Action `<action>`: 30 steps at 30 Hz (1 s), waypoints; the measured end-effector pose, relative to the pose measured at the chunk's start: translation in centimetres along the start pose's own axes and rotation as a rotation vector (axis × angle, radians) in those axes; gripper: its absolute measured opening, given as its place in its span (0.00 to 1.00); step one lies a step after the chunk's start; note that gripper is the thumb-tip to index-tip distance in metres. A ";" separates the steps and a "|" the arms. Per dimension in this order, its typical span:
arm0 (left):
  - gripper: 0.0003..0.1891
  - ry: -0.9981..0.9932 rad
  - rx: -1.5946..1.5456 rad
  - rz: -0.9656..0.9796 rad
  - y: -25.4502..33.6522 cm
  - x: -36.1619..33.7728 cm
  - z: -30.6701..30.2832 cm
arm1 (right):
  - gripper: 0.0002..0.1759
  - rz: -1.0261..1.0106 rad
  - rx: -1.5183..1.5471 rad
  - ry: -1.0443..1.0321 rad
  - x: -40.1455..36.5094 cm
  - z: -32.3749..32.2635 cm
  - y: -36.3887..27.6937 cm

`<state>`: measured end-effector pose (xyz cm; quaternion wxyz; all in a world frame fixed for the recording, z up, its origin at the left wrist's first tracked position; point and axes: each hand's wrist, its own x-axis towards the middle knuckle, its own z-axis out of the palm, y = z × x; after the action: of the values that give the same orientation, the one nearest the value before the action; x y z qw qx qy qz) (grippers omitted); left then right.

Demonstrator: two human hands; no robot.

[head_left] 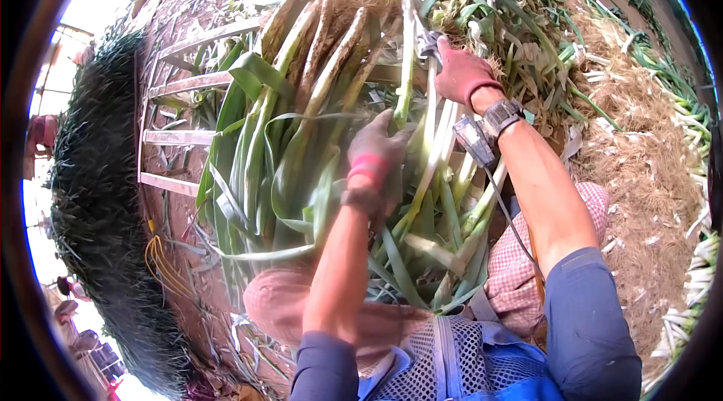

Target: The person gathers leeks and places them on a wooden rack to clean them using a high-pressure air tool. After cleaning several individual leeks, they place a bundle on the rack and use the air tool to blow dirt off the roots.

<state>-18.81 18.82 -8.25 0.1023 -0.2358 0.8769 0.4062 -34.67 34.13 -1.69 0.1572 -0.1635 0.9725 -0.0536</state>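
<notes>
My right hand point(461, 77), in a red glove with grey fingers, is closed around a pale green onion stalk point(431, 111) near its root end. My left hand point(376, 146), gloved in grey with a pink cuff, is slightly blurred; its bent fingers close at the lower part of another long stalk point(407, 62). To its left lies a bundle of large green onions point(320, 73), roots away from me and leaves towards me. Below my right wrist is a small grey device point(474, 141) with a dark cord. More stalks and leaves point(429, 231) lie between my knees.
A slatted wooden frame point(177, 137) lies under the bundle. At far left stands a long dark green stack of leaves point(105, 205). Loose trimmings point(504, 17) are heaped ahead; a bed of roots with white stalks point(633, 182) runs along the right. Yellow cord point(162, 265) lies on the ground.
</notes>
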 end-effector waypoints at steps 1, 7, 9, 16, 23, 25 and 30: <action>0.30 0.009 -0.003 0.027 -0.2 -0.2 0.2 | 0.48 0.012 0.021 -0.024 -0.8 0.3 0.2; 0.28 -0.027 0.006 0.054 -2.5 -1.9 2.0 | 0.45 -0.016 0.172 -0.247 -11.5 1.0 1.5; 0.26 -0.034 -0.051 0.067 -2.6 -2.9 1.9 | 0.45 -0.022 0.231 -0.324 -16.7 0.6 1.0; 0.27 -0.069 0.008 0.066 -2.7 -6.4 1.0 | 0.45 -0.224 0.070 -0.225 -27.5 3.8 2.0; 0.22 -0.193 -0.178 0.060 -3.3 -11.8 1.0 | 0.45 -0.189 0.127 -0.128 -25.1 2.6 0.4; 0.24 -0.323 0.056 0.115 -2.7 -13.9 0.5 | 0.45 -0.276 0.177 -0.135 -24.9 2.9 -0.3; 0.23 -0.280 0.340 0.197 0.6 -15.4 -4.4 | 0.45 -0.185 0.243 -0.124 -23.1 2.2 -1.9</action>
<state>-5.70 20.94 0.70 0.2210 -0.0699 0.9287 0.2894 -12.67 39.96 3.13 0.2299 -0.2351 0.9280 -0.1748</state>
